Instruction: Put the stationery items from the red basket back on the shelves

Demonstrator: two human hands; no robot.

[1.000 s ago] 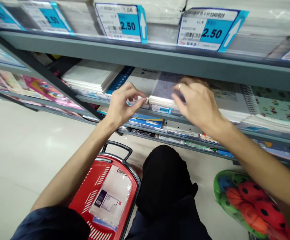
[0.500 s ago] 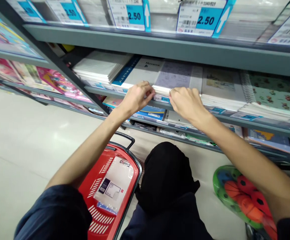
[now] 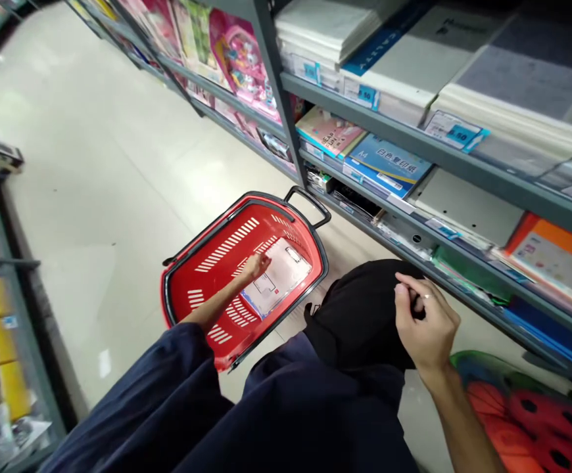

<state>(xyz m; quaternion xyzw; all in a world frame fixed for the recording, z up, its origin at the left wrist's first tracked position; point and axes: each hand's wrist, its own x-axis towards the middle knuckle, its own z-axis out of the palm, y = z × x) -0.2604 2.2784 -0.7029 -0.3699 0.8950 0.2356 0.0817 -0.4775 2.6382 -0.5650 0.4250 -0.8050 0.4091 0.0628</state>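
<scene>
My left hand (image 3: pixel 255 267) is over the red shopping basket (image 3: pixel 227 209), its fingers curled closed beside the packaged clipboard (image 3: pixel 286 263) lying inside. I see nothing in that hand, and cannot tell whether it touches the clipboard. A bluish item shows under the clipboard's edge, mostly hidden. My right hand (image 3: pixel 427 318) is raised above my dark-clad knee (image 3: pixel 359 309), thumb and fingers curled together with nothing visible in them. A ring is on one of its fingers.
Grey shelves (image 3: pixel 537 184) on the right hold stacked notebooks (image 3: pixel 434 59) and blue paper packs (image 3: pixel 389 163). A net of red balls (image 3: pixel 523 414) lies at the lower right. Pale floor (image 3: pixel 93 197) runs left to another shelf (image 3: pixel 24 328).
Both hands have left the notebook stack on the shelf. The left has moved down over the basket, the right back above the knee. The view has turned left and down.
</scene>
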